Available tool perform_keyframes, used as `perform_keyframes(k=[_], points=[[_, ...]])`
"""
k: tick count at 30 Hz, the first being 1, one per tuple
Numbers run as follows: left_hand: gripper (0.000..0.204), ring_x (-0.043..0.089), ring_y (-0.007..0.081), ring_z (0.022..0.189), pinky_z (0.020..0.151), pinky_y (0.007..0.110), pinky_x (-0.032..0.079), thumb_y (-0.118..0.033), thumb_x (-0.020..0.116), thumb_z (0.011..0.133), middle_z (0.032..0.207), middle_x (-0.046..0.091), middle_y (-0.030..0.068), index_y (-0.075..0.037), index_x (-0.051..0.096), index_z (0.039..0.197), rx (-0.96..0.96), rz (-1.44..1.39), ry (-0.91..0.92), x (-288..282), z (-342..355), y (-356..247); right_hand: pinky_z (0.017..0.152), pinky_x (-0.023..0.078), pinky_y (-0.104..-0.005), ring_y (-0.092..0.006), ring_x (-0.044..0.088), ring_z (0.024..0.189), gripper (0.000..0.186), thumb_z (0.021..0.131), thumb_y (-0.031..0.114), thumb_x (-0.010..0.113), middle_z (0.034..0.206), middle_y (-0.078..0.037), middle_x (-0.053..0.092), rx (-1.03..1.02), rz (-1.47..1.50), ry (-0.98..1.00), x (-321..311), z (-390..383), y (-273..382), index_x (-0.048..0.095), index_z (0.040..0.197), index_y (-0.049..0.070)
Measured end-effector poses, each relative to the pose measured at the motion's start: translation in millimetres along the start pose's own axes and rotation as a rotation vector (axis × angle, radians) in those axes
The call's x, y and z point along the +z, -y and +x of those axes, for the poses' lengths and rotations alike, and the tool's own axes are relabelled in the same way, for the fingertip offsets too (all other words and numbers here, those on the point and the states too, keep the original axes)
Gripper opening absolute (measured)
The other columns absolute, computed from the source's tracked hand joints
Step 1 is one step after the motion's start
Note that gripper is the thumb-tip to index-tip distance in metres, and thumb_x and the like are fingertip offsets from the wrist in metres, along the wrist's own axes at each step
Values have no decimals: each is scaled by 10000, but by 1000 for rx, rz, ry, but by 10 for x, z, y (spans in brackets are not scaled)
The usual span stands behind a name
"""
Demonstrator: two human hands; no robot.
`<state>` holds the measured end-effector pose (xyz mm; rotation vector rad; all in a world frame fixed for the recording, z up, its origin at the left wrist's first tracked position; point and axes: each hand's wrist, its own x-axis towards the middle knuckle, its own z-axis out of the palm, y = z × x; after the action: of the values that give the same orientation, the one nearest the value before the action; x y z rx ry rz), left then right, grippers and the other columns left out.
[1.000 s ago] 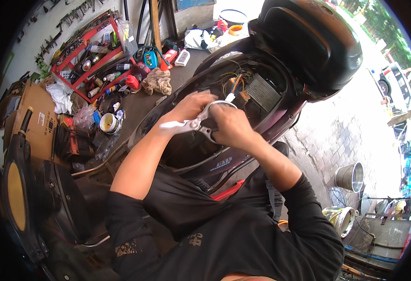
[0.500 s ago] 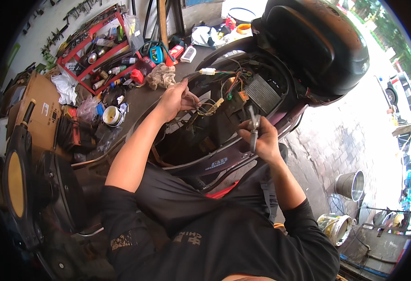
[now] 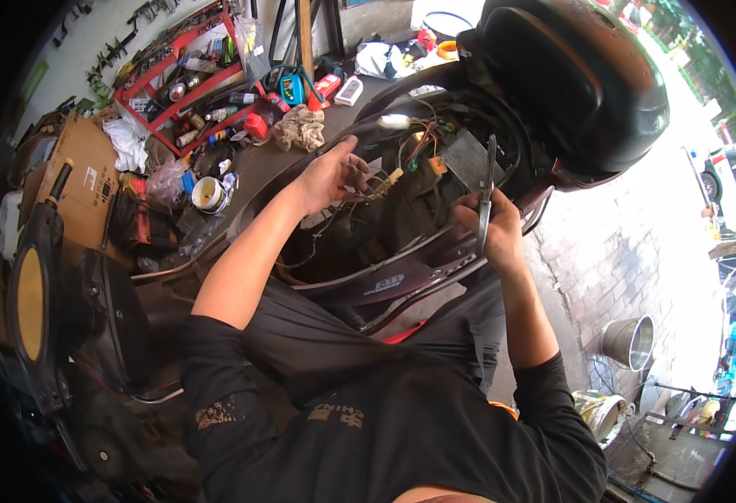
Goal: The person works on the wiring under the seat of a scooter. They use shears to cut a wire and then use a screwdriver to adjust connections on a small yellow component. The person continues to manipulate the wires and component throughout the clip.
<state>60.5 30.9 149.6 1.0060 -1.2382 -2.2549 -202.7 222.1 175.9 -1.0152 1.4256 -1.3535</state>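
My left hand (image 3: 331, 178) is over the opened body of a dark scooter (image 3: 360, 289), one finger extended and the others curled at thin wires (image 3: 376, 189). These wires run to a small cream connector (image 3: 396, 176). My right hand (image 3: 502, 230) grips silver-grey pliers (image 3: 485, 210) by the handles, upright above the scooter's right-hand side; whether the jaws are apart is unclear. Between my hands lies a tangle of coloured wires (image 3: 435, 138), with a white connector (image 3: 394, 122) and an orange part (image 3: 437, 165) next to a finned grey metal block (image 3: 466, 159).
A black top box (image 3: 573, 84) rises at the scooter's back right. Far left stand a red rack (image 3: 146, 84) of bottles and cans, a rag (image 3: 299, 127) and a white tub (image 3: 209, 194). A metal bucket (image 3: 627, 342) stands on the paving at right.
My right hand has moved right and slightly up with the pliers, away from the wires. One left finger is now more extended. The view has shifted slightly.
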Motion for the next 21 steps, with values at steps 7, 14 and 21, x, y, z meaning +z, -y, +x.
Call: perform_keyframes(k=[7,14,21], points=[[452,612,129,697,673,281,525,-517,667,894,784,615,10,-66,649,915,177,280,-83,221,-25,-115,703,560,-303,-212,693,839,296,869,154,760,958,-133,684,26,387,6,343,112,-332,521,984,25],[593,603,172,651,625,367,549,-698,588,853,654,556,11,-129,546,690,72,23,-303,-251,176,-86,704,556,-314,-199,676,808,379,887,308,746,930,-134,678,147,388,78,542,115,-438,585,1000,-15],[539,621,210,626,614,426,568,-630,655,849,640,540,12,-151,475,677,119,-86,-432,-453,240,-172,715,567,-324,-205,676,815,374,905,300,726,935,-138,671,144,408,78,530,129,-485,584,1017,-26]])
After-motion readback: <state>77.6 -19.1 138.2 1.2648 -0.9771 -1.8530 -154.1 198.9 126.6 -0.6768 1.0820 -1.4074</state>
